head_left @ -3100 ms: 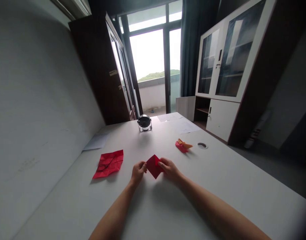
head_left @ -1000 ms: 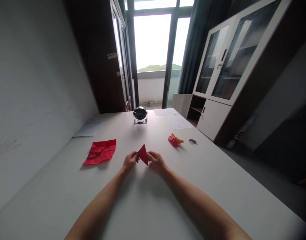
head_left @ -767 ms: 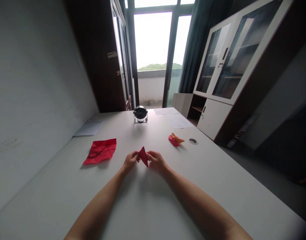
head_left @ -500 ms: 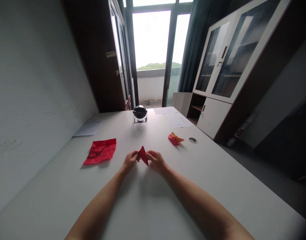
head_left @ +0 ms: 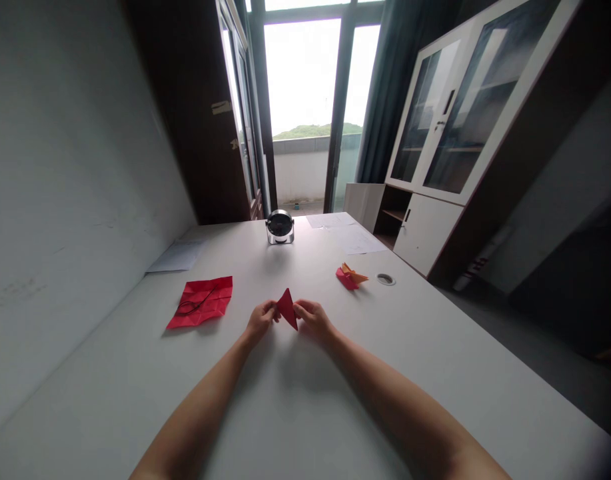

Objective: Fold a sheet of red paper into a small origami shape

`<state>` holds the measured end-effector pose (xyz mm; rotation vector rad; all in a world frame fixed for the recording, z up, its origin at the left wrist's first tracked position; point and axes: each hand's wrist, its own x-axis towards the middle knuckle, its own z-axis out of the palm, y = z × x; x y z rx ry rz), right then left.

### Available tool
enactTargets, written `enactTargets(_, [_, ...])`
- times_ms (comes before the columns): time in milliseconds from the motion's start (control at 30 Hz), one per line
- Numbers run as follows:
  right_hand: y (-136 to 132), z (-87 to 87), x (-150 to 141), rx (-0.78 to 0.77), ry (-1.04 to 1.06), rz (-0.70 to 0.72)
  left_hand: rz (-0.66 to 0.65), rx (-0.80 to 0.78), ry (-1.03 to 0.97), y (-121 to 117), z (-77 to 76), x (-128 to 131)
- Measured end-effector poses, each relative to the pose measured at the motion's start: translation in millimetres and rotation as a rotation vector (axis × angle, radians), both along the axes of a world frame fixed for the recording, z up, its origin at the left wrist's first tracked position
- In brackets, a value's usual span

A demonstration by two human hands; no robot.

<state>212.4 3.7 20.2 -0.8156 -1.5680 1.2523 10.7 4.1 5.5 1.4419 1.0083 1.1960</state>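
Note:
A small piece of folded red paper (head_left: 288, 309), pointed at top and bottom, is held just above the white table. My left hand (head_left: 262, 320) pinches its left side between thumb and fingers. On the other side, my right hand (head_left: 312, 318) grips the right edge, its fingers curled. To the left lies a creased red paper sheet (head_left: 211, 308) with a thin dark cord or band (head_left: 189, 307) on it. Folded red and orange paper pieces (head_left: 351, 276) sit together to the right, beyond my right hand.
A round black device on a metal stand (head_left: 280, 227) stands at the table's far end. White papers (head_left: 360, 241) lie at the back right, and another paper (head_left: 175, 257) lies by the left wall. A round cable hole (head_left: 386, 280) is set near the right edge.
The folded red paper has turned slightly, so more of its flat face shows. Both hands keep their hold in nearly the same place.

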Motion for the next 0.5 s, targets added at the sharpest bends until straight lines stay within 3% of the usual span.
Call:
enactTargets(233, [3.9,-6.6,-1.5,-0.016,0.051,0.053,-0.002,-0.003,0.004,0.0,0.3,-0.4])
enactTargets(500, [-1.8,-6.4,-4.6,0.134,-0.217,-0.089,-0.020,-0.012,0.010,-0.7,2.6,-0.2])
